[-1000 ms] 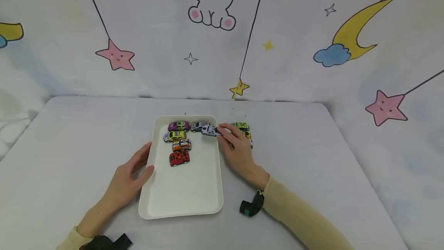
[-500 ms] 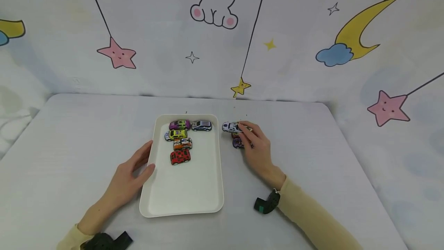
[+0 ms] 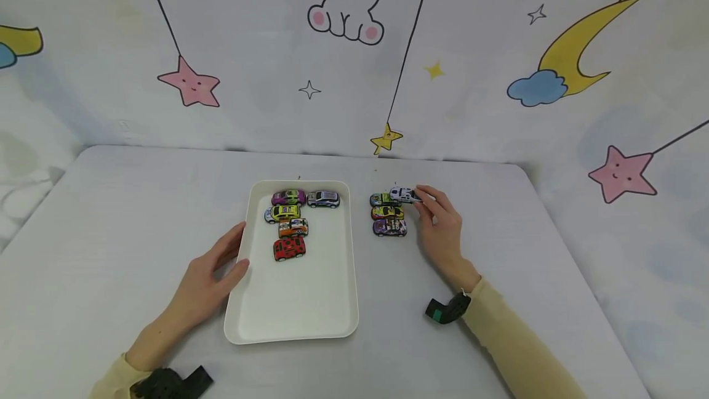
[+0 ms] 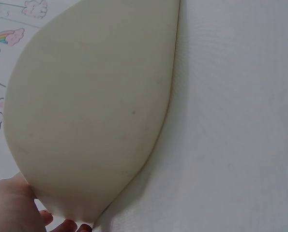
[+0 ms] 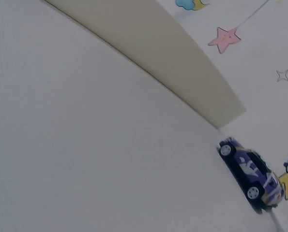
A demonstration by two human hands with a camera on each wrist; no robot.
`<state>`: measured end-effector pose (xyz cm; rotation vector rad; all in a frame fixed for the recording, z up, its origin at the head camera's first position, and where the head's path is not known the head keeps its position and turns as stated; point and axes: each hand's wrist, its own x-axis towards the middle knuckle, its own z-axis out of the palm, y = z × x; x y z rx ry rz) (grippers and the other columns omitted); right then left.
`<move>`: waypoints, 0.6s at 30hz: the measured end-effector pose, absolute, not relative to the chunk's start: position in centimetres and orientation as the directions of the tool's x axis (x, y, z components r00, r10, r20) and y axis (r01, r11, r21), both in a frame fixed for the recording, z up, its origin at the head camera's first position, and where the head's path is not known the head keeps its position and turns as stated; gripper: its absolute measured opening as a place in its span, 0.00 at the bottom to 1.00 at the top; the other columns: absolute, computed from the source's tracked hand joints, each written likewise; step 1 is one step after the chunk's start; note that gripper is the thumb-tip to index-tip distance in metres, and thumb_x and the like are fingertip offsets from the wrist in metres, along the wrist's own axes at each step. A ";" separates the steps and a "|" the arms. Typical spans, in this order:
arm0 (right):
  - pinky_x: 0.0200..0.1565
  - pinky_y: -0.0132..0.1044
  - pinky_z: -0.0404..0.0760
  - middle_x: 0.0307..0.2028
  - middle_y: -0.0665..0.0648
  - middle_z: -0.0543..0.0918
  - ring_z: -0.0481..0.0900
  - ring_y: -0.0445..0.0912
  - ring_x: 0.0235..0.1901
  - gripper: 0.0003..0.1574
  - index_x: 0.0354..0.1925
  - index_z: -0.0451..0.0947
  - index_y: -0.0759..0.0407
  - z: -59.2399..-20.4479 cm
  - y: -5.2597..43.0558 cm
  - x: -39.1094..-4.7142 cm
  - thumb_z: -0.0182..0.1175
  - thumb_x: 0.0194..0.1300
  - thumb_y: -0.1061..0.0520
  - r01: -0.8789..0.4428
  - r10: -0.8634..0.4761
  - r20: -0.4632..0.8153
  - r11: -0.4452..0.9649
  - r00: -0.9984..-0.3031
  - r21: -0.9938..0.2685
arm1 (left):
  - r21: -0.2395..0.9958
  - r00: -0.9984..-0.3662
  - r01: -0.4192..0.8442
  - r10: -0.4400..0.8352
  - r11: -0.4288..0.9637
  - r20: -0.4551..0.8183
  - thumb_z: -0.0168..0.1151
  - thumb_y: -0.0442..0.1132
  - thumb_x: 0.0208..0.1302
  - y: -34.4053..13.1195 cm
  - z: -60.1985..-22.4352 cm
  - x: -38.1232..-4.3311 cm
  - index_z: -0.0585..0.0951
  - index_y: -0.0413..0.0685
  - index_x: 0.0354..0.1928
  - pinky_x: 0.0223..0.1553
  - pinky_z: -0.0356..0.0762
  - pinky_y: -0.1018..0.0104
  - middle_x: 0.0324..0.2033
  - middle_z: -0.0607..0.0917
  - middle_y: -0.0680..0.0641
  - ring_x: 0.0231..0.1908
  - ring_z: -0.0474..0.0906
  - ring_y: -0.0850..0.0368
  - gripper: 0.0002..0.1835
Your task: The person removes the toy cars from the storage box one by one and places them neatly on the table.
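My right hand [image 3: 443, 229] pinches a white toy car with dark markings [image 3: 404, 194] by its right end, close over a short column of toy cars to the tray's right. In that column, the green car [image 3: 382, 200] is partly covered by the white one. Below it stand a yellow-and-red car [image 3: 387, 212] and a purple car [image 3: 390, 227], which also shows in the right wrist view [image 5: 250, 171]. My left hand [image 3: 202, 285] rests against the left side of the white tray [image 3: 293, 306], fingertips and thumb at its rim; the left wrist view shows its fingers [image 4: 66, 226] beside the tray wall.
Inside the tray are a purple-and-green car [image 3: 288, 197], a silver-grey car [image 3: 323, 199], a yellow car [image 3: 282, 213], an orange car [image 3: 293, 227] and a red black-spotted car [image 3: 289, 249]. A decorated backdrop [image 3: 249, 36] rises behind the white table [image 3: 138, 220].
My right hand has carried the white car from the tray's upper right edge rightward, over the column of cars and slightly farther back. The left hand keeps its place at the tray.
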<state>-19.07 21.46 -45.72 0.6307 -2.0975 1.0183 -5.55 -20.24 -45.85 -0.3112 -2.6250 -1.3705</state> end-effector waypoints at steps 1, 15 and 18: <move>0.31 0.24 0.70 0.51 0.62 0.85 0.75 0.45 0.26 0.17 0.51 0.84 0.68 -45.7 21.9 -19.1 0.64 0.63 0.72 -0.665 -0.114 0.756 0.573 -0.644 -0.479 | 0.790 -0.965 0.258 0.109 0.557 0.239 0.61 0.37 0.71 -20.2 -45.9 -5.6 0.62 0.53 0.77 0.57 0.62 0.89 0.68 0.74 0.41 0.60 0.73 0.71 0.35; 0.26 0.22 0.70 0.45 0.60 0.86 0.73 0.36 0.21 0.16 0.53 0.84 0.62 -45.5 24.6 -19.5 0.63 0.67 0.66 -0.352 0.021 0.456 0.605 -0.890 -0.714 | 0.781 -0.972 0.231 0.098 0.580 0.215 0.61 0.39 0.71 -20.3 -45.8 -5.5 0.61 0.57 0.77 0.55 0.59 0.92 0.68 0.74 0.40 0.58 0.67 0.83 0.35; 0.25 0.24 0.68 0.35 0.60 0.86 0.71 0.36 0.19 0.17 0.54 0.84 0.59 -45.5 24.7 -19.5 0.63 0.68 0.66 -0.281 0.058 0.397 0.613 -0.916 -0.738 | 0.785 -0.969 0.243 0.105 0.570 0.223 0.61 0.38 0.71 -20.2 -45.7 -5.6 0.61 0.56 0.77 0.55 0.60 0.92 0.67 0.74 0.40 0.58 0.67 0.84 0.35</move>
